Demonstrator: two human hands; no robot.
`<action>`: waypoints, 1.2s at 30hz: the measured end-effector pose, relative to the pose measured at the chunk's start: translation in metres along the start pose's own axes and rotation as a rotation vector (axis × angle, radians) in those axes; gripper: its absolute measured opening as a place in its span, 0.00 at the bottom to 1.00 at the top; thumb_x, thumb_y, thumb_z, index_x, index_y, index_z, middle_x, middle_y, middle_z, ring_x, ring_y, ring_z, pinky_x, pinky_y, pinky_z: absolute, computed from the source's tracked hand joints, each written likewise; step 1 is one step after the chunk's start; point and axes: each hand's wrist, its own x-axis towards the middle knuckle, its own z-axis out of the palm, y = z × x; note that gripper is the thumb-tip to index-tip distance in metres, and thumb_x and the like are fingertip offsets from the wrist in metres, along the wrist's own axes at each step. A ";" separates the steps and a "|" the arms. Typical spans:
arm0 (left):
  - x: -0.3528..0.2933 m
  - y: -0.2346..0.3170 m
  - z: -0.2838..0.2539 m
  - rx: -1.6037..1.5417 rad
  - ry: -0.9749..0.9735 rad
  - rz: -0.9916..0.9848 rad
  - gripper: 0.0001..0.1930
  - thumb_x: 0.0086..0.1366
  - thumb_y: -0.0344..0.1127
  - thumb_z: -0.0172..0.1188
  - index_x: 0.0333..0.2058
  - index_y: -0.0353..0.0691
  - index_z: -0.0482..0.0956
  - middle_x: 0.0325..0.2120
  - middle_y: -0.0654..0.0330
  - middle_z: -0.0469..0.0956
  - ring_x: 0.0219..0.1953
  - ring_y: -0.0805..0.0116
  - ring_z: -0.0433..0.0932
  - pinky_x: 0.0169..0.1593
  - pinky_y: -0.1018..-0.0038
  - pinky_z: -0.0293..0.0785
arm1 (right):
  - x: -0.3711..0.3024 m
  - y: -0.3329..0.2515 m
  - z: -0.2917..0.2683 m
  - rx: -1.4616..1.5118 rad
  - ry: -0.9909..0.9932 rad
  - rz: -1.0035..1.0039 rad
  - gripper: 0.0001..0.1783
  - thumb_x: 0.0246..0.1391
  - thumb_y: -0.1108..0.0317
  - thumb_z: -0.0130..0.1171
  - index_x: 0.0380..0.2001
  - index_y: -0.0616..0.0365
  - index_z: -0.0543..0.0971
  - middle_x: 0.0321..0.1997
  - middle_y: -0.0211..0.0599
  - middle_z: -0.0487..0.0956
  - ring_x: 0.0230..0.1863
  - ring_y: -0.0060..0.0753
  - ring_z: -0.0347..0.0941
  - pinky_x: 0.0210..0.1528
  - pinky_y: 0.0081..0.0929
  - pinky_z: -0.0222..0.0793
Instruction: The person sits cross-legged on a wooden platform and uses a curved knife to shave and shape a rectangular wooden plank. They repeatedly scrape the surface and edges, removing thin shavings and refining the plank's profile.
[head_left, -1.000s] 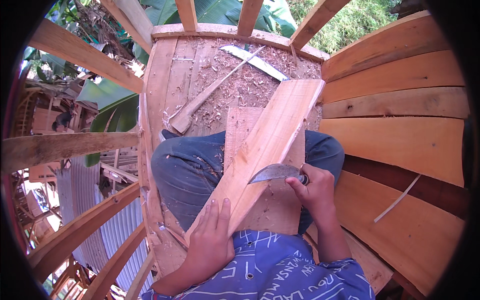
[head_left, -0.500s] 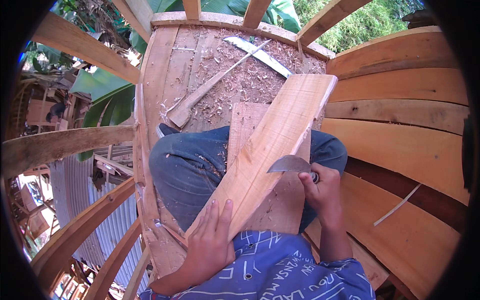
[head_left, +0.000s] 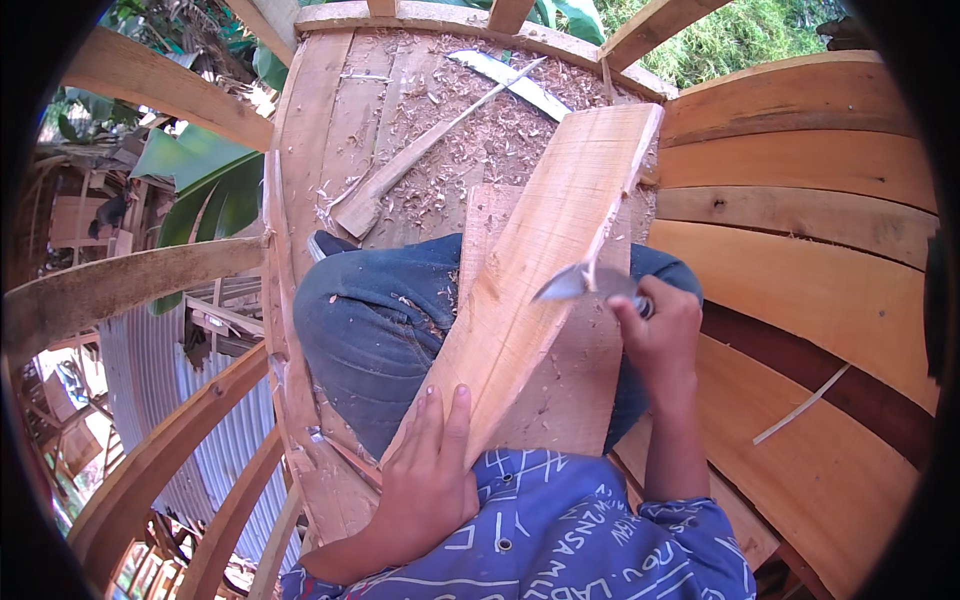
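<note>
A pale, tilted wooden plank (head_left: 545, 235) lies slantwise across my lap, its far end toward the upper right. My left hand (head_left: 432, 468) rests on the plank's near end with its fingers stretched flat over the top face. In my right hand (head_left: 660, 325) is a knife (head_left: 572, 284) with a broad curved blade, its handle wrapped by my fingers. The blade meets the plank's right edge and is partly blurred. A thin curl of wood stands up beside the blade. Under the plank, a second flat board (head_left: 560, 400) lies across my legs.
Wood shavings cover the plank floor (head_left: 310, 110) ahead. A long-bladed tool (head_left: 545, 98) and a tapered wooden stick (head_left: 400, 175) lie there, crossing. Stacked boards (head_left: 800, 265) form a wall at right, with a thin strip (head_left: 800, 403) on them. Open wooden slats (head_left: 135, 275) stand at left.
The knife and my right hand have moved slightly up and to the right, and the blade has turned. A wood curl now rises at the plank's edge. My left hand stays on the plank.
</note>
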 end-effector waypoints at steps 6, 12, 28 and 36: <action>-0.002 -0.004 0.002 -0.028 0.012 -0.005 0.40 0.45 0.20 0.52 0.62 0.24 0.56 0.54 0.24 0.63 0.57 0.32 0.66 0.58 0.57 0.68 | 0.020 0.016 -0.001 -0.042 0.045 0.026 0.37 0.42 0.33 0.62 0.14 0.62 0.72 0.13 0.46 0.69 0.19 0.51 0.70 0.22 0.39 0.63; -0.001 -0.003 0.000 -0.037 0.005 -0.009 0.39 0.45 0.21 0.51 0.62 0.25 0.56 0.54 0.24 0.63 0.58 0.32 0.65 0.58 0.57 0.68 | 0.024 0.014 -0.002 -0.073 0.037 0.056 0.37 0.42 0.32 0.62 0.16 0.63 0.73 0.14 0.48 0.70 0.21 0.53 0.70 0.23 0.39 0.63; -0.001 -0.009 -0.006 -0.116 0.041 -0.029 0.37 0.49 0.19 0.50 0.62 0.30 0.57 0.52 0.29 0.68 0.53 0.36 0.71 0.53 0.58 0.72 | -0.013 0.011 -0.037 1.121 -0.607 0.367 0.10 0.56 0.67 0.61 0.37 0.62 0.76 0.21 0.22 0.71 0.17 0.09 0.62 0.18 0.12 0.56; -0.001 -0.007 -0.010 -0.163 0.003 -0.081 0.37 0.47 0.21 0.50 0.61 0.26 0.58 0.52 0.25 0.65 0.53 0.34 0.71 0.54 0.57 0.71 | -0.027 -0.007 -0.034 0.938 -0.412 0.327 0.15 0.53 0.72 0.62 0.44 0.65 0.77 0.29 0.23 0.75 0.27 0.11 0.65 0.30 0.13 0.62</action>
